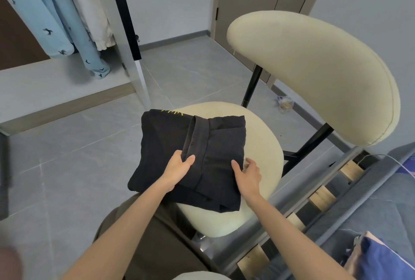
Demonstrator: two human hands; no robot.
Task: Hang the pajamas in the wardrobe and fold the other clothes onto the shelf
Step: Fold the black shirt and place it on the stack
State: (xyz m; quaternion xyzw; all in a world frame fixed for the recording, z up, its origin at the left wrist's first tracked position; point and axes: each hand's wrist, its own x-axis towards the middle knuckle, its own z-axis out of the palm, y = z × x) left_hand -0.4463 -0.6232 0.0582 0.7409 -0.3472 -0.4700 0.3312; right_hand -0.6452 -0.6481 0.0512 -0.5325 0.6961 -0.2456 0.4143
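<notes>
A folded black garment (166, 138) with a bit of yellow print lies on the cream seat of a chair (265, 144). My left hand (178, 167) pinches a folded band of the cloth near the garment's middle, thumb on top. My right hand (248, 174) rests on the garment's right edge with the thumb on the cloth and the fingers curled over its side. Light blue pajamas (56, 21) with small dark bird prints hang in the open wardrobe at the top left, next to a white garment (94, 14).
The wardrobe's pale bottom shelf (45, 86) runs along the left above the grey tile floor. The chair's wide backrest (314, 72) rises at the right. A bed frame with wooden slats (323, 194) and blue bedding sits at the lower right. A small wrapper (285, 104) lies on the floor.
</notes>
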